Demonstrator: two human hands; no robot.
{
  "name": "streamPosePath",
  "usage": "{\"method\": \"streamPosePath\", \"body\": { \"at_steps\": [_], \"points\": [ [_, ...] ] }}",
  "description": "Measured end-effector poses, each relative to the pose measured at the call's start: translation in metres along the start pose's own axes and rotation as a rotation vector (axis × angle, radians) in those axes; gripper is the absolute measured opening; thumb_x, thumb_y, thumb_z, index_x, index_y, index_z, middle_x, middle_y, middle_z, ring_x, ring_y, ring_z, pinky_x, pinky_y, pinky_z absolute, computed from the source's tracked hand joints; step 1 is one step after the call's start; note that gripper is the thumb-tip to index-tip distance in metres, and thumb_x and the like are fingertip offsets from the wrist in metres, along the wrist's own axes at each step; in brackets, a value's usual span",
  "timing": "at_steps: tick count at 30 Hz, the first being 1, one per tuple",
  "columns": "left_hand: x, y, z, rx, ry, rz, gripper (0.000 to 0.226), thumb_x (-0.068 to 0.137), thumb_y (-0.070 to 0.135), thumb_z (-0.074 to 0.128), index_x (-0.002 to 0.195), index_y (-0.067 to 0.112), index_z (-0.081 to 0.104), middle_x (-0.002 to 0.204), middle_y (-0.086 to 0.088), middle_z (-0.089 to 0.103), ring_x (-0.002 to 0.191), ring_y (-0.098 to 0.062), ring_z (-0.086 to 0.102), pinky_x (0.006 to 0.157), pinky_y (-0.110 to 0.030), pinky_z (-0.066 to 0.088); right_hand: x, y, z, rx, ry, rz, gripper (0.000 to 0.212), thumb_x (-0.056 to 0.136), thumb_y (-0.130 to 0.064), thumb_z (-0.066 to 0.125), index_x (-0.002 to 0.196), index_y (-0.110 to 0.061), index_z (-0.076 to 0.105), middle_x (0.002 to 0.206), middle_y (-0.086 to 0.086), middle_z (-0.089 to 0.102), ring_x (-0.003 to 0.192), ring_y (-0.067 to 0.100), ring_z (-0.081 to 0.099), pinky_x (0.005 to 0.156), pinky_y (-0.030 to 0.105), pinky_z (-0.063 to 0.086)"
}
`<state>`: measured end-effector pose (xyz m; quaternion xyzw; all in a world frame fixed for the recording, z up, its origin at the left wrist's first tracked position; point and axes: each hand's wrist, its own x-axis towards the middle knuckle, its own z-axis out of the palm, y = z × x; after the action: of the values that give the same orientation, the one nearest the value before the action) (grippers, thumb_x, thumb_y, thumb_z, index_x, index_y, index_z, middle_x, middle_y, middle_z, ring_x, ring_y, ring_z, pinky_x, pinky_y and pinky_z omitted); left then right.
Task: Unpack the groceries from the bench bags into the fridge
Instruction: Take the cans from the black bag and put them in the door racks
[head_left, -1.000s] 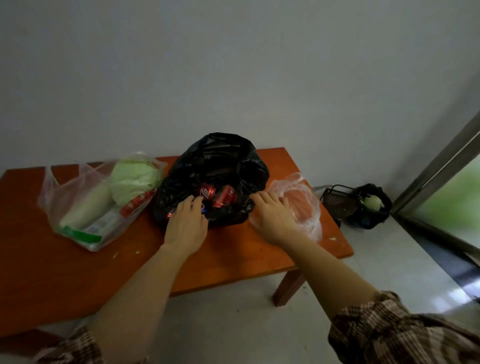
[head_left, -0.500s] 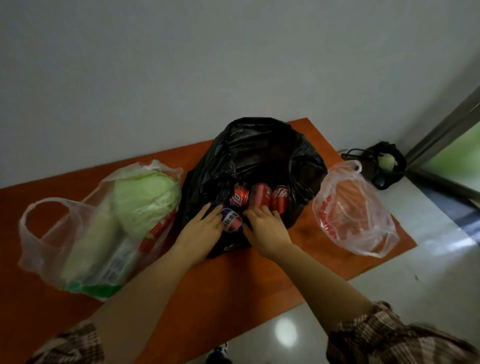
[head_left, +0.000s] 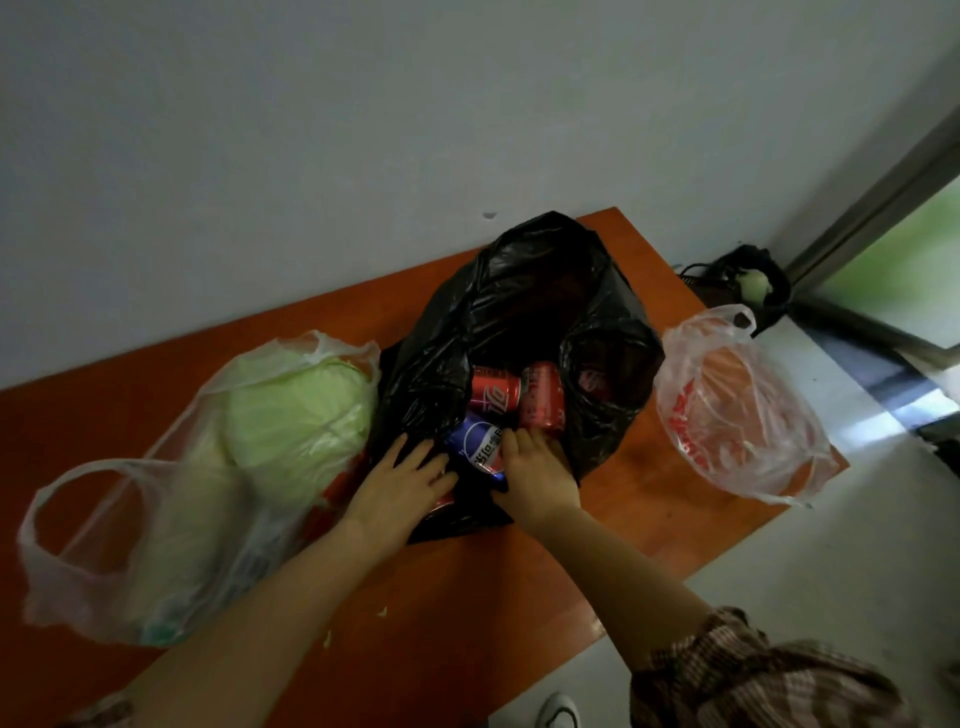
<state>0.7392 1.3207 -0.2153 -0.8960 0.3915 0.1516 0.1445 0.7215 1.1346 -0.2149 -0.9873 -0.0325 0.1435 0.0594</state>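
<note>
The crumpled black plastic bag (head_left: 519, 312) stands open in the middle of the orange-brown wooden table (head_left: 519, 582), and the cans lie loose on their sides inside it. If one is pulled out, the others may roll. They could slip out through the low front lip, which the left hand (head_left: 402, 486) presses flat with spread, straight fingers. The right hand (head_left: 537, 470) curls its fingers down against the blue drink can (head_left: 475, 447), but I cannot tell whether it has a real grip. A smooth can held by the fingertips alone could slip and drop. The thin translucent bag with red print (head_left: 737, 415) sags at the table's right corner, partly over the edge. A nudge or a tug on the black bag beside it might tip it to the floor. The fridge is not in view, so each item has to be carried away from here. By count, there are three bags on the table. There is one blue can and two red drink cans (head_left: 493, 397), and a third red patch deeper in the bag may be another. The clear plastic bag (head_left: 171, 545) on the left holds one pale green cabbage (head_left: 296, 410) and one long whitish vegetable (head_left: 192, 519). I cannot make out what is in the red-printed bag.
</note>
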Motion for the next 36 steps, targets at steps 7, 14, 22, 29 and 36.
{"method": "streamPosePath", "body": {
  "at_steps": [7, 14, 22, 29, 36],
  "points": [
    [0.006, -0.004, 0.003, -0.012, 0.131, 0.022, 0.072, 0.084, 0.02, 0.064, 0.147, 0.015, 0.03, 0.148, -0.007, 0.036, 0.14, -0.027, 0.025, 0.115, -0.048, 0.016, 0.002, -0.002, -0.007, -0.024, -0.023, 0.007, 0.067, 0.081, -0.035, 0.068, 0.134, -0.008, 0.038, 0.132, 0.009, 0.045, 0.125, 0.025, 0.037, 0.106, 0.035, 0.031],
    [-0.007, -0.014, -0.002, -0.398, 0.48, -0.16, 0.089, 0.038, 0.04, 0.091, 0.119, 0.017, 0.062, 0.112, 0.002, 0.067, 0.108, -0.015, 0.049, 0.081, -0.035, 0.051, -0.012, -0.003, -0.038, 0.289, -0.018, 0.154, 0.057, 0.077, -0.038, 0.073, 0.118, -0.007, 0.049, 0.121, 0.011, 0.05, 0.103, 0.03, 0.055, 0.079, 0.035, 0.048],
    [-0.022, 0.004, -0.054, -0.984, 0.623, -0.423, 0.081, 0.059, 0.039, 0.087, 0.131, 0.026, 0.054, 0.117, 0.002, 0.045, 0.114, -0.017, 0.048, 0.096, -0.024, 0.037, -0.045, 0.021, -0.106, 0.421, 0.165, 0.163, 0.046, 0.069, -0.046, 0.075, 0.092, -0.012, 0.054, 0.092, 0.004, 0.052, 0.076, 0.021, 0.054, 0.055, 0.025, 0.04],
    [-0.004, 0.032, -0.152, -1.099, 0.757, -0.329, 0.075, 0.06, 0.048, 0.084, 0.127, 0.032, 0.055, 0.125, -0.001, 0.043, 0.109, -0.008, 0.042, 0.099, -0.02, 0.032, -0.115, 0.061, -0.19, 0.474, 0.35, 0.178, 0.038, 0.069, -0.041, 0.075, 0.089, -0.012, 0.061, 0.079, 0.006, 0.064, 0.068, 0.021, 0.062, 0.06, 0.037, 0.054],
    [0.017, 0.134, -0.249, -1.225, 0.878, -0.054, 0.05, 0.058, 0.046, 0.084, 0.1, 0.033, 0.061, 0.098, 0.017, 0.064, 0.092, 0.0, 0.059, 0.082, -0.018, 0.046, -0.231, 0.144, -0.234, 0.545, 0.548, 0.341, 0.026, 0.07, -0.033, 0.076, 0.083, -0.013, 0.064, 0.068, 0.0, 0.063, 0.059, 0.013, 0.058, 0.05, 0.018, 0.048]
  ]
}}
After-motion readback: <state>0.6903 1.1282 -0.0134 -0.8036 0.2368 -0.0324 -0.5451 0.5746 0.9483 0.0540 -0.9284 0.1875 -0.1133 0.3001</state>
